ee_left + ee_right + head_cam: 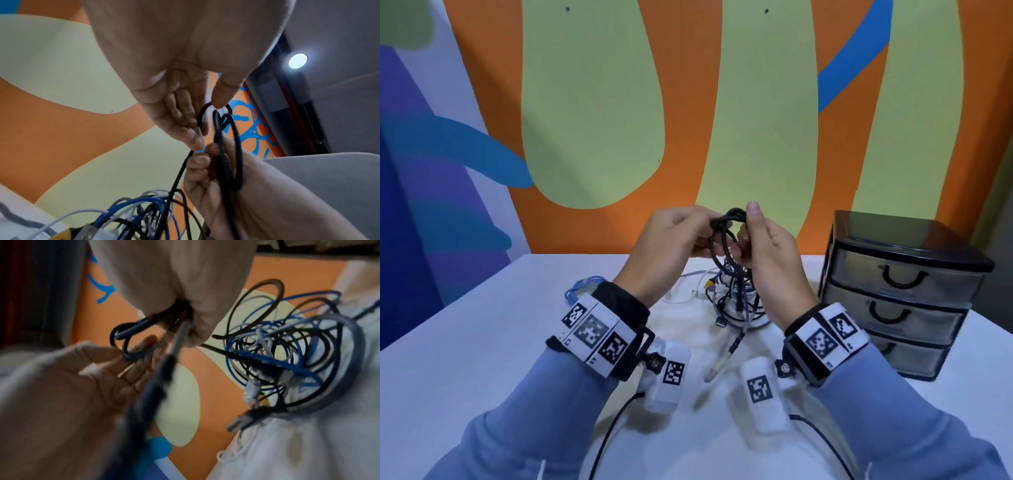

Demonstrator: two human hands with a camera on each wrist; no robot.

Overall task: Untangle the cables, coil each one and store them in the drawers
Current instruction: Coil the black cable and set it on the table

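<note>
A black cable [724,236], partly wound into small loops, hangs in the air between both hands above the table. My left hand [688,233] pinches one loop [216,113] between thumb and fingers. My right hand [753,233] grips the gathered loops [228,170] with its fingers curled round them. The cable's free length runs down into a tangle of blue, white, grey and black cables [732,298] on the white table. In the right wrist view the black loops [123,332] stick out from under my right hand [185,318], with the left hand [131,356] touching them.
A black three-drawer unit [900,291] stands at the right of the table [465,342], all drawers closed. A light blue cable [582,287] lies beside my left wrist. Loose plugs [722,359] trail toward me. A painted wall rises behind the table.
</note>
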